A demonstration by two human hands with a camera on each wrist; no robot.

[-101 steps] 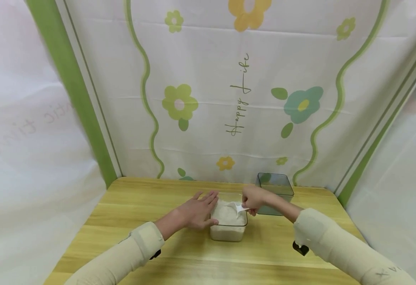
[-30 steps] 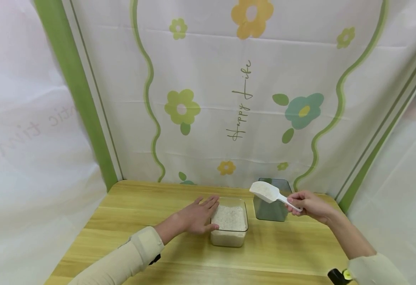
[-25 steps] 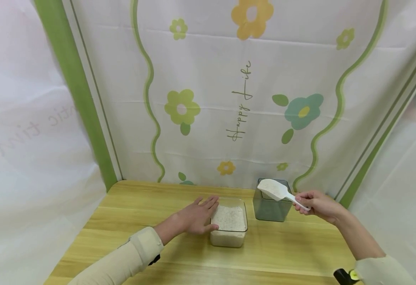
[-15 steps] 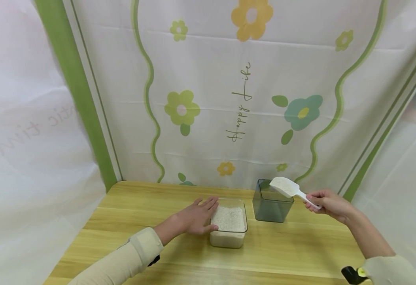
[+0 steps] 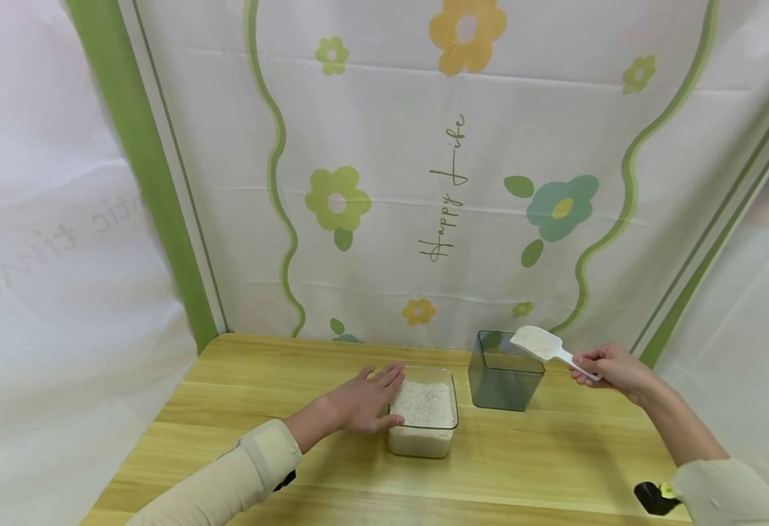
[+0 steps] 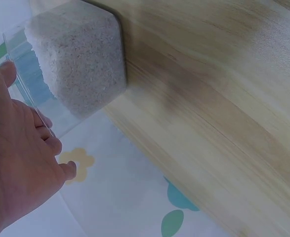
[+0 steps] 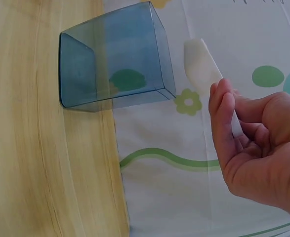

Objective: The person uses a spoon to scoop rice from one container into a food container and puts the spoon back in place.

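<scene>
My left hand [image 5: 361,402] rests on the left rim of a clear square container [image 5: 429,374], fingers extended and spread. White rice [image 5: 424,404] fills much of that container; its grains show through the wall in the left wrist view. My right hand [image 5: 615,371] pinches the handle of a white scoop [image 5: 537,342], which carries rice. The scoop is held up at the right rim of a blue-grey see-through container [image 5: 503,387], its bowl overlapping that rim in the head view. From the right wrist, the scoop [image 7: 200,64] appears beyond the open top of the blue-grey container [image 7: 130,59].
Both containers stand on a wood-grain table [image 5: 305,482], the tinted one farther back and to the right. A white curtain [image 5: 371,131] printed with flowers hangs right behind the table's back edge. More white sheets hang at both sides.
My right hand has lifted the scoop out of the clear container and brought it right to the tinted one, lately drifting further right. The left hand stays on the clear container.
</scene>
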